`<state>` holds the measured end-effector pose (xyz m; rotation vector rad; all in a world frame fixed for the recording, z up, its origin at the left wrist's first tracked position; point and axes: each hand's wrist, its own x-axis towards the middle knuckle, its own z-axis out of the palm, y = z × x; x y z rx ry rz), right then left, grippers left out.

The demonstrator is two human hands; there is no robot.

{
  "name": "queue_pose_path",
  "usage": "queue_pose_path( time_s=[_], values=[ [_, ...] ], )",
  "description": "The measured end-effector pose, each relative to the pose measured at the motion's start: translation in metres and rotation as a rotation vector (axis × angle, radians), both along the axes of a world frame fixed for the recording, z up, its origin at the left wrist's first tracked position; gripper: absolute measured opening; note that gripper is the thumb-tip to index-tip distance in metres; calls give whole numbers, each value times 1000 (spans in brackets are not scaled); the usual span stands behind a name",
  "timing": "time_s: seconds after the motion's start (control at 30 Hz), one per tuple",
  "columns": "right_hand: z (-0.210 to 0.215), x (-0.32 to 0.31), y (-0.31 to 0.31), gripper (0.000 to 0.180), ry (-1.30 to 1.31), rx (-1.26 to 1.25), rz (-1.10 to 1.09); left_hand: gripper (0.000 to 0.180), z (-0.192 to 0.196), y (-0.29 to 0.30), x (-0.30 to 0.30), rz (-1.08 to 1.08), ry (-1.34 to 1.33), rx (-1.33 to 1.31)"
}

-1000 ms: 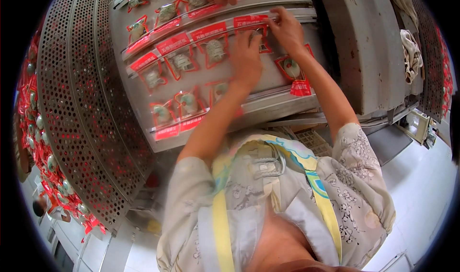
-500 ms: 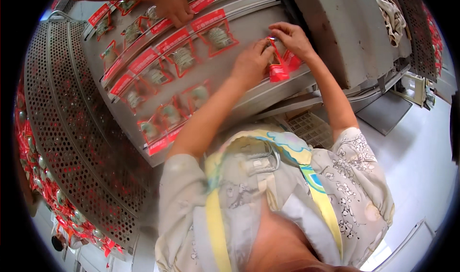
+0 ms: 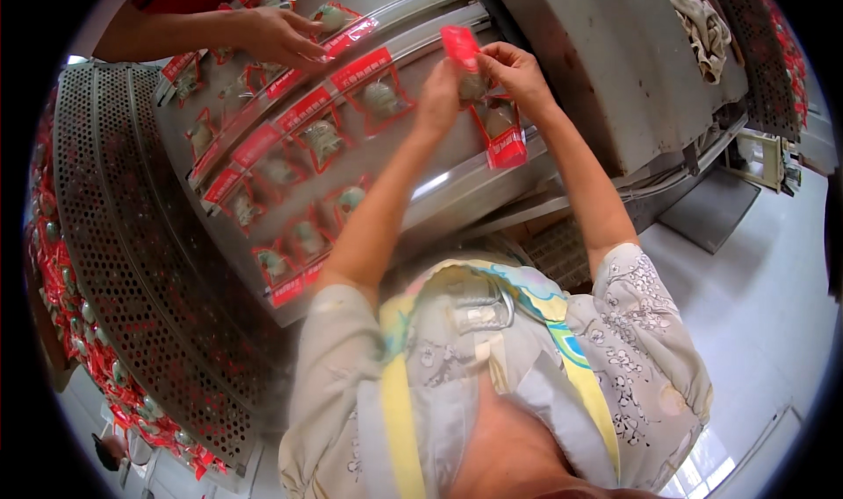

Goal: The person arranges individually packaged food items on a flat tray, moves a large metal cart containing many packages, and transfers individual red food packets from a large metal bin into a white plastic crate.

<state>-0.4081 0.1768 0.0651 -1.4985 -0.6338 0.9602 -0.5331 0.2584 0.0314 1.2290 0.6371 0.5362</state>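
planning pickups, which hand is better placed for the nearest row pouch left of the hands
Probably the left hand: it is nearer that row pouch, while the right hand would have to cross past the left. Both are at the pouch between them.

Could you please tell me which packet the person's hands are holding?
The upper packet between the left hand and right hand, red end up in the picture; the lower packet, red end down, is in neither hand.
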Motion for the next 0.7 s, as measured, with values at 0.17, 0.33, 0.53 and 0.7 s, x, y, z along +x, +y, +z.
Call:
queue_pose_path(
  time_s=[0.17, 0.33, 0.53, 0.7],
  values=[
    [-4, 0, 6, 18, 26, -19, 15, 30, 11, -1, -2, 207, 261, 602],
    [-8, -1, 12, 17, 39, -79, -29, 21, 26, -1, -3, 313, 339, 455],
    [-27, 8, 19, 22, -41, 27, -131, 21, 17, 9, -1, 371, 444, 540],
    [-43, 21, 22, 26, -343, -254, -88, 28, 2, 9, -4, 332, 442, 236]
  ],
)
